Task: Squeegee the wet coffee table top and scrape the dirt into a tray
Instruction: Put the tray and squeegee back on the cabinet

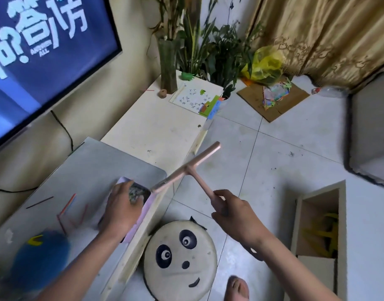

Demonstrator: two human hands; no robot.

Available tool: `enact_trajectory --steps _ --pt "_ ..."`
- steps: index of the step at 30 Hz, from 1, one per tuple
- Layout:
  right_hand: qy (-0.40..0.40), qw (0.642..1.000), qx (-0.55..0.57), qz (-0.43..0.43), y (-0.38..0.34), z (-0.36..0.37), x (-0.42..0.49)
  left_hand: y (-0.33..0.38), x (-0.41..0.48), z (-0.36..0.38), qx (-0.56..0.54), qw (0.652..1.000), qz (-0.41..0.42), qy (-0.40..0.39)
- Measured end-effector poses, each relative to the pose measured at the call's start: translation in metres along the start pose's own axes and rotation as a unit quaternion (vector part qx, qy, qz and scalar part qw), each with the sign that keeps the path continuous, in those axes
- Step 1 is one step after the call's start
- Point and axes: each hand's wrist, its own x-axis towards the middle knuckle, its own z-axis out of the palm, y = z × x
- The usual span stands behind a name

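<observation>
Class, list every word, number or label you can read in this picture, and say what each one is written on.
"答" and "方": large white characters on the TV screen; the characters beside them are stylised or cut off.
"ANSWER ALL": small white print below them on the same screen, only just legible.
Sheet of paper: printed marks too small to read.
Plastic bottle: label too blurred to read.

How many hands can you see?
2. The left hand holds the tray at the table edge. The right hand grips the squeegee handle, out over the floor. None seem hidden.
</observation>
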Motion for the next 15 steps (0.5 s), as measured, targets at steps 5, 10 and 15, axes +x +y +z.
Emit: enact_trajectory --steps 5,10,15 --pt "-0.018 0.999 0.030 0.003 0.046 -0.060 0.018 0.084 -0.001 0.045 0.089 0.978 0.187 -0.005" --pt "-0.048 0.998 -0.005 -0.032 0.083 -0.127 0.044 0.168 0.003 0.093 0.160 0.924 0.343 -0.051" --pt "-0.062 0.996 -0.019 -0.069 0.103 -0.170 0.071 0.227 0.017 0.131 0.171 0.880 0.443 -0.017"
